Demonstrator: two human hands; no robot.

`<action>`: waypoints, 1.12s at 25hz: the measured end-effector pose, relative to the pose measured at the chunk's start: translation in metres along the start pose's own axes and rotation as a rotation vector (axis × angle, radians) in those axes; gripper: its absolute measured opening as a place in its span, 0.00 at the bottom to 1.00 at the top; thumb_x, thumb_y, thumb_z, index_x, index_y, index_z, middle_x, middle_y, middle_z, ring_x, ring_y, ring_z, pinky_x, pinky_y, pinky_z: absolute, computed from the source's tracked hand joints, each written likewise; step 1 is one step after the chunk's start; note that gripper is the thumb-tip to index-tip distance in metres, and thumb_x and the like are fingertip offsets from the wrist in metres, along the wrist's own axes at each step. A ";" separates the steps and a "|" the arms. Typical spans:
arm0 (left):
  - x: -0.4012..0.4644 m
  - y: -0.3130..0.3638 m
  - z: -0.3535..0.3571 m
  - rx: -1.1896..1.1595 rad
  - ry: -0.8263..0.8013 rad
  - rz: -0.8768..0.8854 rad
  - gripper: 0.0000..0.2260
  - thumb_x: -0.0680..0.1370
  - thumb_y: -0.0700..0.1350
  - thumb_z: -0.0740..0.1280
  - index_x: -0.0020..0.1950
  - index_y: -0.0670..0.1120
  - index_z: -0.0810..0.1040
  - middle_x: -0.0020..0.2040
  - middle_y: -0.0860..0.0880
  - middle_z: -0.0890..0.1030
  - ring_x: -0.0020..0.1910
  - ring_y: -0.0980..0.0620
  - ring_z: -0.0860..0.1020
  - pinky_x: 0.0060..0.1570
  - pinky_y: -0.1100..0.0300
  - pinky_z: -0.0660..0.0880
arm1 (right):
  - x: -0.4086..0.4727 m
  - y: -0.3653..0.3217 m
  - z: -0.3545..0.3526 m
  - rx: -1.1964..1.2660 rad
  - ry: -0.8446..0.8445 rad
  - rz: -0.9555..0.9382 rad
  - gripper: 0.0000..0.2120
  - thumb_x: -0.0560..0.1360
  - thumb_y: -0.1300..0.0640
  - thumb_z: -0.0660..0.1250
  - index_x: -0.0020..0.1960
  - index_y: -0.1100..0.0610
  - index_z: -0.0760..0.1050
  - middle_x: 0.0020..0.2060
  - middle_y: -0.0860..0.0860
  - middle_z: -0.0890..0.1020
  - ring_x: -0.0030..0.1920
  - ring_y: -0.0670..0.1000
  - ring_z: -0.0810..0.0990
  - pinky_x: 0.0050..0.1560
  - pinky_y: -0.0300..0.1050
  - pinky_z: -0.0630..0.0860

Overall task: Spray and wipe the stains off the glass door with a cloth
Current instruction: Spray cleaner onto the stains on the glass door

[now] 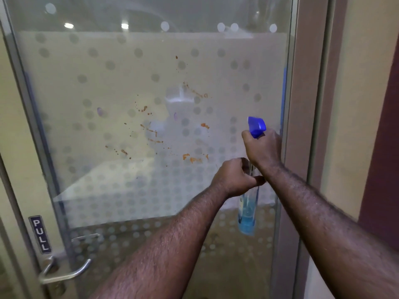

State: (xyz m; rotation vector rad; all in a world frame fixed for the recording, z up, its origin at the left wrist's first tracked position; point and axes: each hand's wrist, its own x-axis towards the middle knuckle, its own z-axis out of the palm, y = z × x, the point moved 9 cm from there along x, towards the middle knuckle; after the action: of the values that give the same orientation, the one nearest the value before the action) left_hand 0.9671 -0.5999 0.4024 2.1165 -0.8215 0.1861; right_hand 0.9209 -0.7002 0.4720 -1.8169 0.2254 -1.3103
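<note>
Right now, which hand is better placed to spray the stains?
Right. The right hand wraps the spray bottle's neck under the blue trigger head, nozzle toward the orange stains. The left hand only steadies the bottle body lower down.

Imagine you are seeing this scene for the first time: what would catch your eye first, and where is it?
The orange-brown stains splattered across the middle of the frosted, dotted glass door stand out first. Next comes the spray bottle with its bright blue trigger head, held up at the door's right side by the right hand at the neck and the left hand lower down. A PULL sign sits above the metal handle, lower left.
</note>
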 end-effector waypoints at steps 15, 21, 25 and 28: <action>-0.062 -0.111 -0.010 0.062 0.052 -0.136 0.14 0.63 0.56 0.74 0.43 0.54 0.76 0.42 0.56 0.84 0.41 0.59 0.82 0.43 0.54 0.82 | -0.093 0.016 0.074 0.082 -0.160 0.013 0.17 0.67 0.58 0.68 0.25 0.53 0.63 0.21 0.46 0.65 0.22 0.45 0.63 0.24 0.34 0.58; -0.094 -0.144 -0.042 0.093 0.140 -0.168 0.14 0.62 0.53 0.76 0.37 0.58 0.72 0.34 0.62 0.78 0.33 0.69 0.78 0.29 0.75 0.69 | -0.129 -0.001 0.113 0.157 -0.256 0.010 0.16 0.68 0.58 0.68 0.28 0.50 0.63 0.25 0.47 0.67 0.26 0.45 0.66 0.27 0.40 0.61; -0.116 -0.164 -0.050 0.049 0.163 -0.220 0.13 0.61 0.55 0.75 0.38 0.56 0.74 0.33 0.62 0.80 0.33 0.67 0.78 0.31 0.70 0.72 | -0.153 -0.002 0.135 0.185 -0.327 0.035 0.13 0.69 0.58 0.68 0.30 0.54 0.67 0.26 0.49 0.69 0.27 0.47 0.68 0.28 0.41 0.66; -0.136 -0.179 -0.053 0.010 0.202 -0.251 0.11 0.59 0.55 0.72 0.36 0.56 0.73 0.31 0.67 0.78 0.30 0.68 0.75 0.29 0.74 0.66 | -0.173 -0.003 0.151 0.207 -0.383 0.017 0.11 0.69 0.59 0.67 0.31 0.57 0.69 0.28 0.52 0.71 0.29 0.50 0.70 0.30 0.46 0.70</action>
State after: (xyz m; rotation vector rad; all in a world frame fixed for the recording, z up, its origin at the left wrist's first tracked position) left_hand 0.9799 -0.4155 0.2647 2.1459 -0.4337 0.2656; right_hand 0.9726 -0.5172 0.3438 -1.8388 -0.0992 -0.9127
